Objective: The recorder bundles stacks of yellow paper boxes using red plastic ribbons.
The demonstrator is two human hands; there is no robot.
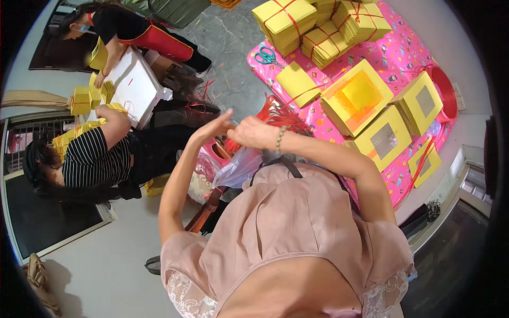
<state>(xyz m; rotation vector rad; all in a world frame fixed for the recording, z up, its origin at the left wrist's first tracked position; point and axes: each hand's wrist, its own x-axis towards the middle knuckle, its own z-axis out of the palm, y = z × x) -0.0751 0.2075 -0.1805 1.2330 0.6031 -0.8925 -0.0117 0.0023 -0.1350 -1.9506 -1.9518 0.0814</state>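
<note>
My left hand [212, 129] is in front of my chest with its fingers stretched out and its palm turned toward my other hand. My right hand [254, 132], with a beaded bracelet [280, 140] at the wrist, is closed beside the left fingertips. Whatever its curled fingers hold, if anything, is hidden. Just beyond it, a bundle of loose red cords [281, 114] hangs at the corner of the pink-covered table [339, 124]. Under my hands are a clear plastic bag [238, 167] and a pink container [213, 153].
On the table are tied stacks of yellow paper [286, 24], teal-handled scissors [268, 56], a flat yellow stack [298, 85], yellow boxes with square openings [384, 137] and a red coil [446, 93]. Two people work at a white table [132, 85] on the left.
</note>
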